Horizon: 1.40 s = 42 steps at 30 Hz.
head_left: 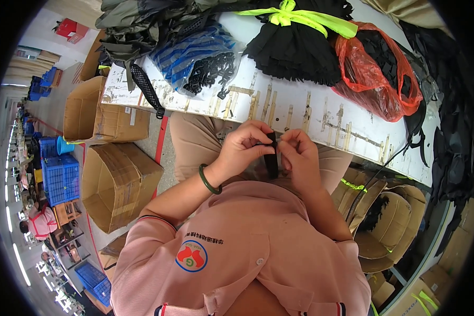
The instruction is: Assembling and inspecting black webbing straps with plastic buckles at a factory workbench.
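Close to the table's front edge, above my lap, both hands work on a narrow black strap (271, 164). My left hand (248, 143), with a dark green bangle on its wrist, pinches the strap's upper part between thumb and fingers. Right beside it, my right hand (300, 154) is closed, thumb and fingertips pinched at the strap's upper end. Any small part between the fingertips is hidden. The strap's lower part hangs down between the hands. On the white table (321, 100), a clear blue-striped plastic bag (179, 52) spills small black plastic buckles (213, 72).
A bundle of black strips (295, 55) tied with a neon yellow band (321, 20) lies on the table beside a red plastic bag (353, 71) of black pieces. Dark fabric (137, 26) is piled far left. Cardboard boxes (122, 181) stand left; another box (405, 218) stands right.
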{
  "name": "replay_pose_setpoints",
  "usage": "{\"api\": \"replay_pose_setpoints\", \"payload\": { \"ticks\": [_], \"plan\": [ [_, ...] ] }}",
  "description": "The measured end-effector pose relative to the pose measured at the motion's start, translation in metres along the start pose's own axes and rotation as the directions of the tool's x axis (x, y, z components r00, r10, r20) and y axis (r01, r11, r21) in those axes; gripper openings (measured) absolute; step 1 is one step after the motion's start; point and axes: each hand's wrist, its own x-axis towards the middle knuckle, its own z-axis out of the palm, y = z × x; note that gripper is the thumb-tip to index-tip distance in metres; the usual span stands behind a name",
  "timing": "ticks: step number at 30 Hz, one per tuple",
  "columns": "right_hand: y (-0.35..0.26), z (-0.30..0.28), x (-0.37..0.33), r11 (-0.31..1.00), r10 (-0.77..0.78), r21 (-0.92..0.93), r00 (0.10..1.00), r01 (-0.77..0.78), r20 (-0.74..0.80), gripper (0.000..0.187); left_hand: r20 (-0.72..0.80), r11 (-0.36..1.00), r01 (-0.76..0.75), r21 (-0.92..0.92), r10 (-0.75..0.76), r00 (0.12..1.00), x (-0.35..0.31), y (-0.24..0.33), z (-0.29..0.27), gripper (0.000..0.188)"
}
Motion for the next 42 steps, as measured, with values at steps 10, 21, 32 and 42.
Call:
{"api": "replay_pose_setpoints", "payload": {
  "ticks": [10,21,32,42],
  "plan": [
    [-0.024,-0.022,0.008,0.972,0.188,-0.155,0.981,-0.178,0.050,0.010,0.318,0.806,-0.238,0.542,0.065,0.946,0.004,0.025,0.000,0.020],
    [-0.009,-0.022,0.020,0.951,0.058,0.301,0.998,-0.067,0.040,0.007,0.412,0.890,-0.226,0.396,0.048,0.910,-0.002,0.026,-0.006,0.016],
    [-0.012,-0.011,0.011,0.984,0.011,0.178,0.994,-0.029,0.105,0.014,0.453,0.688,0.626,-0.368,-0.455,0.767,0.009,0.003,0.006,0.047],
    [-0.028,-0.021,0.010,0.969,-0.143,-0.172,0.968,0.179,0.204,0.014,0.232,0.803,0.559,-0.207,-0.515,0.825,0.015,0.005,0.020,0.013]
  ]
}}
